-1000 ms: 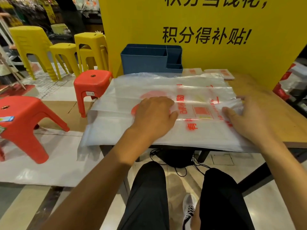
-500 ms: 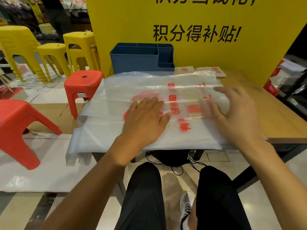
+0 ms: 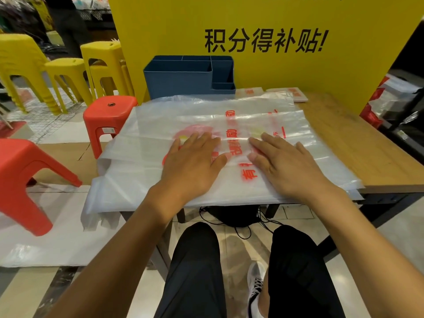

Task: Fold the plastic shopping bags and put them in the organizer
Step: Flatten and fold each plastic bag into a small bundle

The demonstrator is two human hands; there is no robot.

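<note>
A large clear plastic shopping bag (image 3: 160, 125) with red print lies spread flat over the wooden table (image 3: 358, 143), its left end hanging off the table's edge. My left hand (image 3: 195, 161) presses flat on the bag's middle, fingers straight. Beside it, my right hand (image 3: 284, 164) also lies flat on the bag, palm down, the two hands nearly touching. The blue organizer (image 3: 181, 76) with several compartments stands at the back of the table against the yellow board. Two small folded bags (image 3: 252, 91) (image 3: 296, 94) lie to the right of the organizer.
A yellow sign board (image 3: 275, 17) stands behind the table. Red stools (image 3: 107, 113) (image 3: 20, 171) and yellow stools (image 3: 68, 67) stand on the floor to the left. Plastic sheeting (image 3: 46, 244) covers the floor there. A black bag with cables (image 3: 231, 214) lies under the table.
My right hand let go of the bag's right edge, swept left across the folded plastic and now lies flat next to my left hand. The left hand stayed in place.
</note>
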